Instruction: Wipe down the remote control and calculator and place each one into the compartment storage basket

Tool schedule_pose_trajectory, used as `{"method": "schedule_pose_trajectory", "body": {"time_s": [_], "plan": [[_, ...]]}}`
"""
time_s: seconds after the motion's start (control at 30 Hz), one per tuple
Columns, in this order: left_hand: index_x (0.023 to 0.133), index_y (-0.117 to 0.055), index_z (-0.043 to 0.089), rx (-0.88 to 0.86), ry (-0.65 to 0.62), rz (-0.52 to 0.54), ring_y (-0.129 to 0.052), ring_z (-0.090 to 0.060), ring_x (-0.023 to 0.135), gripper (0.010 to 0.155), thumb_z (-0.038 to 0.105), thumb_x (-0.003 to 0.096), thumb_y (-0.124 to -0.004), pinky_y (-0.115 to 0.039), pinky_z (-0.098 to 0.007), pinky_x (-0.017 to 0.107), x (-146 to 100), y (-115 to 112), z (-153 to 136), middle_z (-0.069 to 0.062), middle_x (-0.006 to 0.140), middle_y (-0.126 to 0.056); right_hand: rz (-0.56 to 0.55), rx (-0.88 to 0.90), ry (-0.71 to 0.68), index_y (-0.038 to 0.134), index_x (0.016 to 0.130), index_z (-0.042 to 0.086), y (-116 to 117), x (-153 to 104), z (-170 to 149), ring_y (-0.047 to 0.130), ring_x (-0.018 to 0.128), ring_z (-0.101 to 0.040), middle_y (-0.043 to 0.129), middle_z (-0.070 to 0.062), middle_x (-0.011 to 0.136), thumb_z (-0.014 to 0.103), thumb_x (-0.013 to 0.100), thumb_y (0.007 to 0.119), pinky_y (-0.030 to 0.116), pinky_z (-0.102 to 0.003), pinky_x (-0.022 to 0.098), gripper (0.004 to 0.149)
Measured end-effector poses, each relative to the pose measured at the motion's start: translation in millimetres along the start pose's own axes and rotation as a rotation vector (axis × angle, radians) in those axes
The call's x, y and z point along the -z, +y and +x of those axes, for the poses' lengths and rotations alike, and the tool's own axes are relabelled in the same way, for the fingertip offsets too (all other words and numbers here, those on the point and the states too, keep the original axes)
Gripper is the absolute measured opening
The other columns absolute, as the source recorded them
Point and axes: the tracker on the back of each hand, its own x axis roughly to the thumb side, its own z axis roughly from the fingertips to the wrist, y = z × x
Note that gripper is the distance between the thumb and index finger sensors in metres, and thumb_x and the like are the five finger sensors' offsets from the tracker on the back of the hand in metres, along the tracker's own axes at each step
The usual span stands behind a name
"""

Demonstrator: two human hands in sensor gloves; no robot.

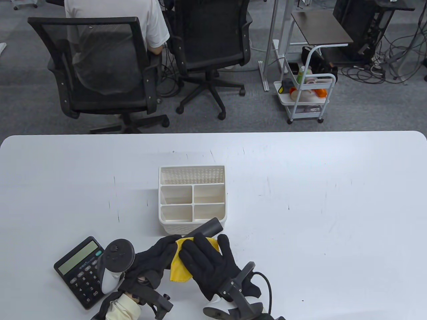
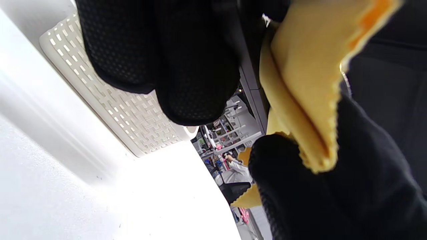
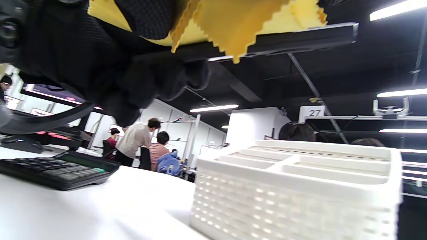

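My left hand point(image 1: 156, 258) grips the near end of the slim dark-grey plastic remote control point(image 1: 206, 228), holding it raised off the white table point(image 1: 317, 206) so its length is free for cleaning. My right hand point(image 1: 208, 263) lies over it with fingers spread, pressing the yellow microfibre cloth point(image 1: 179, 266) along the body. The white perforated plastic compartment basket point(image 1: 192, 199) waits just beyond, compartments bare. The black desktop calculator point(image 1: 79, 270) rests at near left, I judge not yet wiped.

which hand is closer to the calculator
Left. The left hand sits just right of the calculator, holding the remote; the right hand lies farther right, on the yellow cloth.
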Motion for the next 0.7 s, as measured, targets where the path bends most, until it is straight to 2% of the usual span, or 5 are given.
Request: {"method": "schedule_pose_trajectory", "body": {"time_s": [0.23,0.33,0.53,0.7], "plan": [[0.097,-0.075,0.020,0.049,-0.030,0.002,-0.111,-0.013,0.056,0.050,0.042,0.0537,-0.064,-0.092,-0.042,0.047,-0.6,-0.8,4.0,-0.005,0.074,-0.099,-0.055,0.016,0.214,0.060,0.108,0.013,-5.7,-7.7,-33.4,0.051,0.104,-0.043,0.059,-0.015,0.115,0.026,0.059,0.068,0.042,-0.075,0.064,0.052],[0.097,-0.075,0.020,0.036,-0.029,0.015,-0.111,-0.013,0.056,0.050,0.042,0.0536,-0.064,-0.092,-0.041,0.047,-0.8,1.2,3.4,-0.004,0.074,-0.099,-0.068,-0.009,0.242,0.060,0.108,0.011,-8.2,-10.6,-40.4,0.054,0.103,-0.044,0.060,-0.016,0.114,0.026,0.059,0.068,0.044,-0.074,0.063,0.052],[0.097,-0.074,0.018,-0.006,-0.016,0.022,-0.111,-0.012,0.055,0.051,0.042,0.0541,-0.063,-0.092,-0.041,0.047,-2.4,3.3,1.4,-0.004,0.073,-0.099,-0.063,-0.012,0.191,0.061,0.108,0.011,-7.1,-9.6,-31.5,0.055,0.102,-0.044,0.060,-0.017,0.114,0.025,0.058,0.068,0.045,-0.074,0.063,0.052],[0.098,-0.073,0.018,-0.039,-0.002,0.033,-0.111,-0.012,0.055,0.051,0.042,0.0546,-0.062,-0.092,-0.041,0.047,-3.3,5.1,0.0,-0.004,0.073,-0.099,-0.034,-0.011,0.051,0.061,0.108,0.012,-4.1,-4.9,-9.1,0.055,0.103,-0.043,0.061,-0.016,0.114,0.026,0.058,0.068,0.045,-0.074,0.063,0.052]]}}
